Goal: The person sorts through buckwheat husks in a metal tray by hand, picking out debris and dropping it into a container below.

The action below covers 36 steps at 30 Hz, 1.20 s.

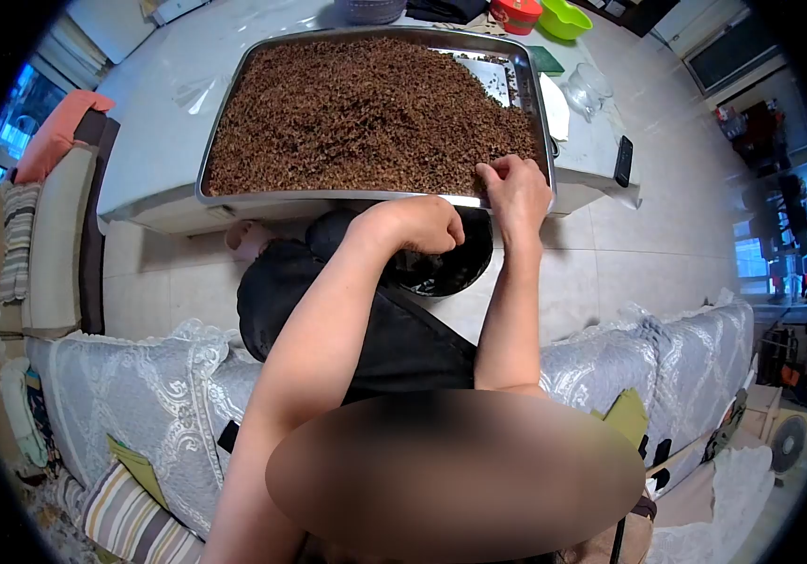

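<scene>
A wide metal tray (206, 164) on the table holds a thick heap of small reddish-brown dried bits (356, 117), perhaps husks or peppercorns; their kind is too small to tell. My right hand (521, 193) is at the tray's near right corner, thumb and fingertips pinched together just over the bits. Whatever they hold, if anything, does not show. My left hand (427, 226) hangs over a black bin (446, 274) below the tray's front edge. Its fingers are curled closed and point downward, with their contents hidden. Inside the tray's far right corner a pale flat piece (493, 80) shows among scattered bits.
Right of the tray on the table (149, 141) are a white paper (555, 108), a clear glass jar (588, 91) and a black remote (624, 160). Behind it stand a red container (516, 14) and a green basin (565, 19). A lace-covered sofa (601, 352) is beneath me.
</scene>
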Each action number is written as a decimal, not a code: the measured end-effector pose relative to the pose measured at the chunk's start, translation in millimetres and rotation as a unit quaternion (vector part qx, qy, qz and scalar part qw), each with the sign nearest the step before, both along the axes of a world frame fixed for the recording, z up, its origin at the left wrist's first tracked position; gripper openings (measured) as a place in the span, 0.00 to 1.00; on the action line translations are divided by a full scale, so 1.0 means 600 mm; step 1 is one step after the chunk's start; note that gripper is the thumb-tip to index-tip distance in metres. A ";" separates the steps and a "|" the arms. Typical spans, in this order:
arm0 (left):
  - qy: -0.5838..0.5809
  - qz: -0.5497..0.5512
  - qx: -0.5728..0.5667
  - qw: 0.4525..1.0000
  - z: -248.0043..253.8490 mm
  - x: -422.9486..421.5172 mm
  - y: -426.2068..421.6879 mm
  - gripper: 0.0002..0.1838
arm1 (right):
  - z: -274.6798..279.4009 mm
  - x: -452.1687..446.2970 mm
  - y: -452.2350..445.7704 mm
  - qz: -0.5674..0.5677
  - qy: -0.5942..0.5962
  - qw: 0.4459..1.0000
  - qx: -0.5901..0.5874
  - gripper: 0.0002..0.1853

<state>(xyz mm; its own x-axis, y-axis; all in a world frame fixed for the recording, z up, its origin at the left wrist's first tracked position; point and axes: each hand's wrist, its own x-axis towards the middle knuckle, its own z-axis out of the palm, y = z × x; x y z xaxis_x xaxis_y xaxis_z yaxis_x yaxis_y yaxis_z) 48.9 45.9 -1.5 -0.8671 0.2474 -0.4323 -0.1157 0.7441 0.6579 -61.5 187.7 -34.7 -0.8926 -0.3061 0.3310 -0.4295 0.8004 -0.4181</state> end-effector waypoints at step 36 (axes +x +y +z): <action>0.093 0.496 0.514 0.694 0.000 -0.067 -0.054 0.12 | 0.008 0.012 -0.064 0.142 -0.314 0.789 -0.509 0.05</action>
<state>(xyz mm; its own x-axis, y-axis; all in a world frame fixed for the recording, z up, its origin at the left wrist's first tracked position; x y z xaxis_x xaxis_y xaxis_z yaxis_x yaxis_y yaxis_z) 9.0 13.7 -1.5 -0.8485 -0.4160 -0.3271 -0.0769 -0.5146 0.8540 -54.5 149.0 -29.6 -0.9218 -0.3840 0.0532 0.0171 -0.1772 -0.9840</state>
